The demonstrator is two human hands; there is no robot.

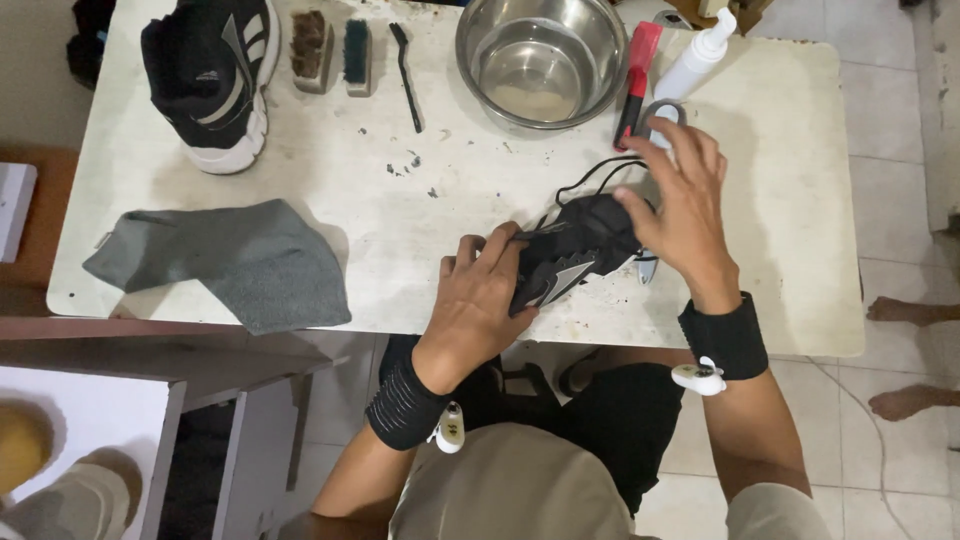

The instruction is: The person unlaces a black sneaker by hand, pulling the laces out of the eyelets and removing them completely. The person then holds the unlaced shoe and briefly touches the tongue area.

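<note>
— Shoe (pixel 575 255) under the fingers (pixel 640 205)?
— Black cloth, matt, with smoother grey stripes; thin black cord for laces (pixel 590 175).
— Second shoe (pixel 212 75)?
— Same matt black cloth, with a white sole that looks like rubber.
— Table (pixel 780 180)?
— Pale, hard, smooth top, dull, scuffed and speckled with dark grime.
— Bowl (pixel 541 58)?
— Bare metal, shiny, with soft reflections inside.
— Rag (pixel 235 262)?
— Grey cloth, soft and matt, lightly fuzzy.
— Brushes (pixel 330 50)?
— Bristles, coarse and rough; backing material hard to tell.
— Bottle (pixel 697 58)?
— White plastic, smooth, slightly glossy.
— Wristbands (pixel 725 338)?
— Black ribbed knit, matt.
— Floor (pixel 900 180)?
— Pale tiles, smooth, faint sheen.
</note>
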